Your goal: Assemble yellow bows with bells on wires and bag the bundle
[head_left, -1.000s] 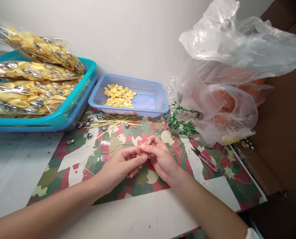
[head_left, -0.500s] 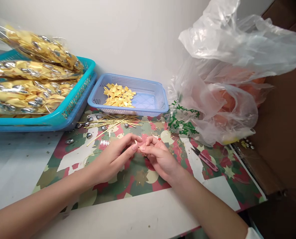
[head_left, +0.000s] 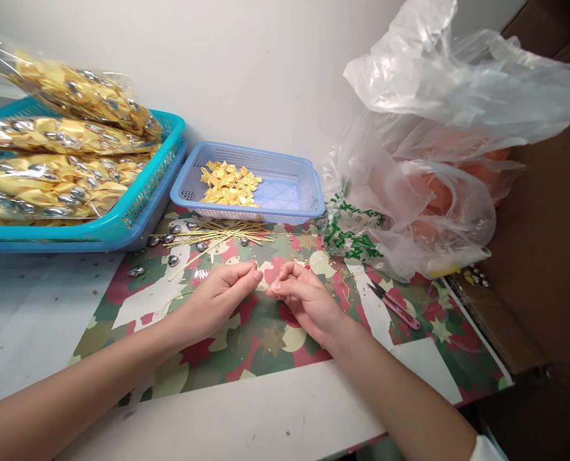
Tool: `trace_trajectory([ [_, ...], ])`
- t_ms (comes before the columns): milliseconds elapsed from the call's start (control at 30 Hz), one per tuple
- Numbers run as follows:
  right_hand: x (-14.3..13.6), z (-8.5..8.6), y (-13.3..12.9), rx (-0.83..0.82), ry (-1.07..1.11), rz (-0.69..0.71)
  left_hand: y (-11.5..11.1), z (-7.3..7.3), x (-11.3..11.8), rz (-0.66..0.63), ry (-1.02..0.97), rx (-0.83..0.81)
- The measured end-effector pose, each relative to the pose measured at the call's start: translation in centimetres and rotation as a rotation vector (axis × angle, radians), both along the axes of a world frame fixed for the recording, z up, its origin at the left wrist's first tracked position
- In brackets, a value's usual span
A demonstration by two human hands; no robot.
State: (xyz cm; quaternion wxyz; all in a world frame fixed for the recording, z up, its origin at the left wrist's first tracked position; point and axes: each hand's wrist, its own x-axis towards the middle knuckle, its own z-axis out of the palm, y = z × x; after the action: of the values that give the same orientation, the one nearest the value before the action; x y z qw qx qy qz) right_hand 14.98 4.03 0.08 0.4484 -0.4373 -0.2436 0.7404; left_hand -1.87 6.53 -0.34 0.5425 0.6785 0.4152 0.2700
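Note:
My left hand (head_left: 222, 296) is closed in a pinch above the patterned sheet (head_left: 265, 339); what it pinches is too small to name. A short way to its right, my right hand (head_left: 308, 299) also has its fingers closed, on a small yellowish piece whose shape I cannot make out. A thin pale line seems to run between the two sets of fingertips. Beyond my hands lie a bundle of gold wire strips (head_left: 227, 233) and several silver beads (head_left: 173, 260).
A blue basket (head_left: 285, 214) with yellow folded pieces stands behind. At left, a turquoise basket (head_left: 116, 221) holds filled clear bags (head_left: 54, 192). Pink-handled snips (head_left: 395, 305) lie at right, near crumpled plastic bags (head_left: 409, 186) and a cardboard box (head_left: 529, 256).
My left hand has drawn slightly left, away from my right hand, and its fingers have closed together. My right hand has hardly moved.

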Motion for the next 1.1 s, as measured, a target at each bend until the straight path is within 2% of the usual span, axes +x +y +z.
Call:
trace_trajectory([
  [1100,0.11,0.22,-0.06,-0.026,-0.042,0.006,0.37,-0.08,-0.14,0.113,0.054,-0.012],
])
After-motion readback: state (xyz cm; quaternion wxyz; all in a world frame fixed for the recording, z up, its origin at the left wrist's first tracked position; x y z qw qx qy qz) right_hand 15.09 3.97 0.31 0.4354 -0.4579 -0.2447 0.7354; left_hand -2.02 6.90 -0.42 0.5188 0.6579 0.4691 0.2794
